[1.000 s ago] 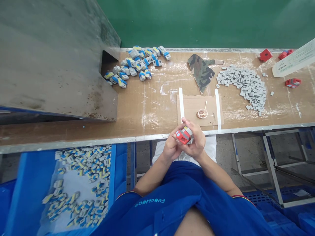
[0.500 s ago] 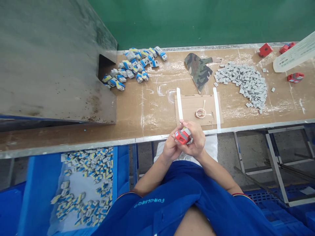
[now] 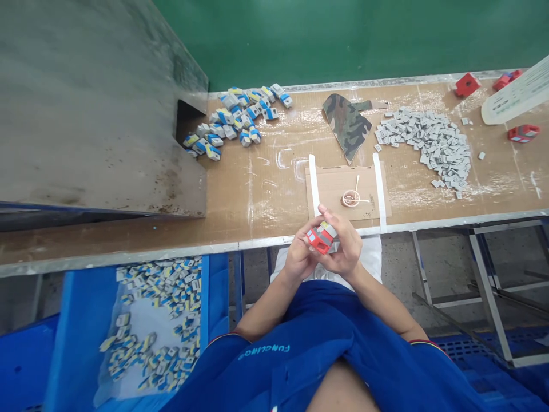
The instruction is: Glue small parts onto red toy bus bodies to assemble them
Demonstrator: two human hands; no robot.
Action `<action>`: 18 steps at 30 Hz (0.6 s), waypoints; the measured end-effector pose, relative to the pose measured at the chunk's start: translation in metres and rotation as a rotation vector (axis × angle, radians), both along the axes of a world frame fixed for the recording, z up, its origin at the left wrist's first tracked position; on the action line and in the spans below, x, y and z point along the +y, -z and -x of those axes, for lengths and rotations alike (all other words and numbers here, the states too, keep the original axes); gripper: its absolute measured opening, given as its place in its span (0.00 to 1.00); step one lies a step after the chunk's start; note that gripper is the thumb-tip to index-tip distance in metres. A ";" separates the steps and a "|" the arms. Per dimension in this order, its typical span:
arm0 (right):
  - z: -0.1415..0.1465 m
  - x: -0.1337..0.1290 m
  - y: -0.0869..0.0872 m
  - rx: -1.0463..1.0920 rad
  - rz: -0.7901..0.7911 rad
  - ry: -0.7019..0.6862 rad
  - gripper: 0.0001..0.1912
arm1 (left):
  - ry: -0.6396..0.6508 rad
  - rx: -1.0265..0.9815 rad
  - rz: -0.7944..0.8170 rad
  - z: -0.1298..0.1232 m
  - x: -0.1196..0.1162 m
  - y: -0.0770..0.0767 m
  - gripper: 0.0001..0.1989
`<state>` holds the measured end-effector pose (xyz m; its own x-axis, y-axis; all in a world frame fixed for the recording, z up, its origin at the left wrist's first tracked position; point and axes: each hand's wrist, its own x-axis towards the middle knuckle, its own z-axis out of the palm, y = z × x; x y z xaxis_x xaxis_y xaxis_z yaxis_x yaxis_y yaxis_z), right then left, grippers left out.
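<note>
Both hands meet just off the front edge of the table, around a small red and grey toy vehicle. My left hand grips its left side, fingers curled round the red end with pale windows. My right hand closes on the right side, its thumb raised over the grey and yellow top. Beyond them, a cardboard sheet is held by white tape strips. On it sits a small round cup with thin white-tipped sticks.
Blue, yellow and grey pieces lie at the back left beside a metal box. A camouflage cloth, small grey tiles, red vehicles and a bottle are farther right. A blue crate stands lower left.
The view has shifted slightly. My right thumb has lifted a little from the toy vehicle, showing more of its top. Both hands still hold it.
</note>
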<state>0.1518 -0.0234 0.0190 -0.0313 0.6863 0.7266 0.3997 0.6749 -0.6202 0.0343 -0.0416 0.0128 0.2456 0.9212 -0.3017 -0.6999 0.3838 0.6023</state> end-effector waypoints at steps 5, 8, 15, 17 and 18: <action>0.001 -0.004 -0.003 0.017 -0.032 -0.015 0.37 | -0.021 0.048 -0.044 0.003 -0.006 -0.004 0.29; 0.001 -0.008 -0.004 0.017 -0.046 -0.011 0.37 | -0.021 0.062 -0.063 0.002 -0.009 -0.008 0.29; 0.001 -0.017 -0.002 0.057 -0.081 0.002 0.37 | -0.008 0.098 -0.116 -0.001 -0.015 -0.012 0.32; 0.001 -0.018 -0.002 0.063 -0.085 -0.003 0.38 | -0.006 0.106 -0.121 -0.001 -0.017 -0.013 0.32; 0.001 -0.019 -0.001 0.064 -0.084 -0.006 0.38 | -0.007 0.113 -0.120 -0.001 -0.017 -0.013 0.32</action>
